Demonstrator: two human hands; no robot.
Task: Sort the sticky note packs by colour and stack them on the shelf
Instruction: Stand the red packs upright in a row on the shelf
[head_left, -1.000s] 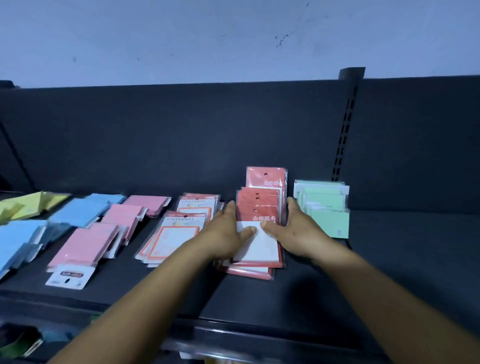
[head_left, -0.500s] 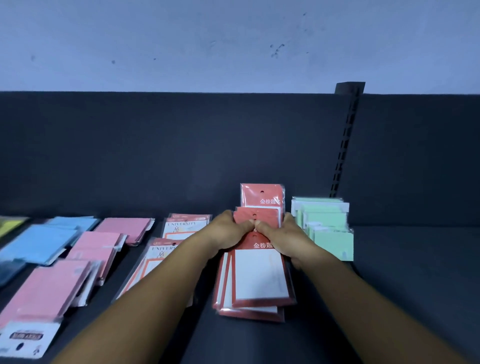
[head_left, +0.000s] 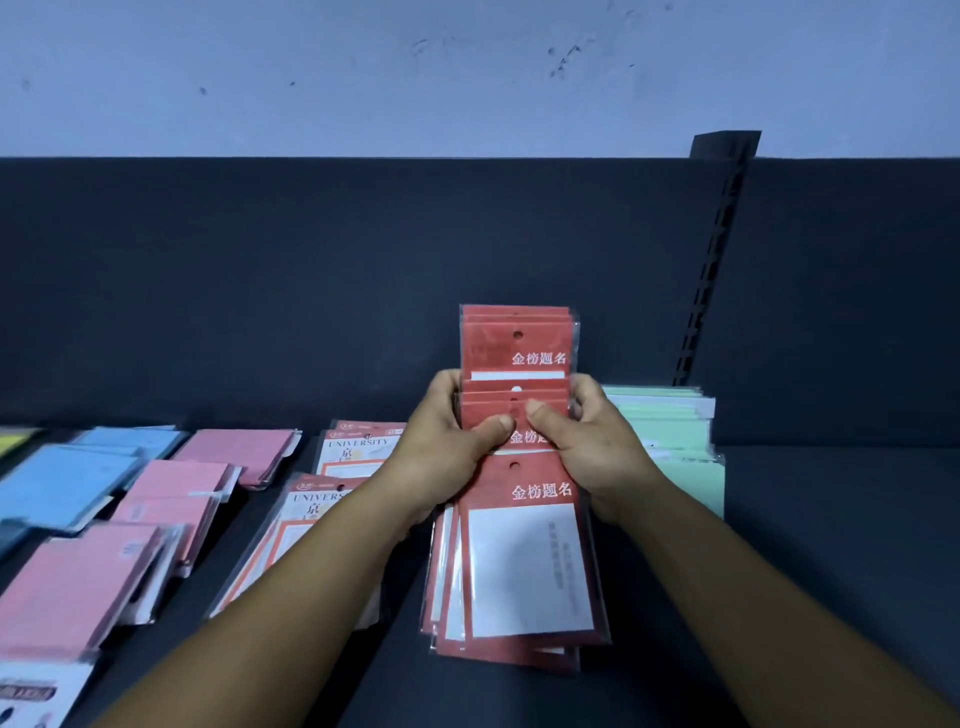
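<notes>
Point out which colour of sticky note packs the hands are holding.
The red packs: both the left hand and right hand grip them; pink, blue and green stacks lie untouched.

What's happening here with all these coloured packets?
A person is sorting packs on a dark shelf. The left hand and right hand both grip a bundle of red plastic-wrapped sticky note packs, thumbs pressed on top. More red packs lie below. Green packs sit to the right; orange-bordered white packs, pink packs and blue packs to the left.
</notes>
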